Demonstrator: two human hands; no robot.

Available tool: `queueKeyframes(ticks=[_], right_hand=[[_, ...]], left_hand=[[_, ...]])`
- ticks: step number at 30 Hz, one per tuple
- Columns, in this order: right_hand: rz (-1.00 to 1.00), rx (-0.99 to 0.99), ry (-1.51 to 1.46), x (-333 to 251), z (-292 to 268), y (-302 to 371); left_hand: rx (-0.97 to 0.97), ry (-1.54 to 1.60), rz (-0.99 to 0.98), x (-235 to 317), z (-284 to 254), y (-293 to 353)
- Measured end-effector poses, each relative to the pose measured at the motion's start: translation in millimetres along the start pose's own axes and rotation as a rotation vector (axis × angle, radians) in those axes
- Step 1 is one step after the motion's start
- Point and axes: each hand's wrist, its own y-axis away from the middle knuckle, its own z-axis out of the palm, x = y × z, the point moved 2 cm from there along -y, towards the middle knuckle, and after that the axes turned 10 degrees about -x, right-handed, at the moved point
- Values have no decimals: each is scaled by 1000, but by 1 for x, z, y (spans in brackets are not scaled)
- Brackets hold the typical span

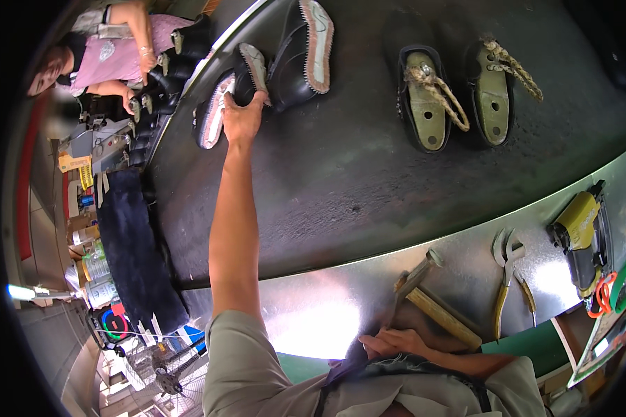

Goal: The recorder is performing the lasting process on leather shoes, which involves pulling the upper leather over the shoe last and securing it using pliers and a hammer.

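Note:
My left hand (243,121) reaches far across the dark worktop, its thumb and fingers closed around the near end of a black shoe upper (251,66) with a pale underside. Against the fingers on the left lies another shoe upper (216,115), its white sole side up and edged in reddish brown. To the right rests a larger black shoe upper (318,48) with a jagged stitched rim. Close to my body, my right hand (396,342) has its fingers curled beside a hammer (442,317) with a wooden handle; what it holds, if anything, is hidden.
Two black shoes on olive lasts (428,115) (494,111) with cord loops stand at the far right. Along the metal edge lie pincers (509,271), a yellow-black power tool (579,233) and orange-handled scissors (603,292). A co-worker (129,52) handles shoes at far left; dark cloth (135,243) hangs nearer.

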Motion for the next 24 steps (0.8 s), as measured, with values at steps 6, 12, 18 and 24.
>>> queueKeyframes(ticks=[6, 12, 18, 24], right_hand=[[28, 22, -54, -7, -12, -12], [19, 64, -6, -22, -16, -22], [362, -125, -152, -39, 2, -22], [186, -45, -703, -101, -28, -70]], left_hand=[[-311, 721, -143, -38, -38, 64], [-596, 1597, -157, -37, -78, 243], [-352, 1627, 60, -55, -129, 371], [-158, 1276, 162, -37, -169, 470]])
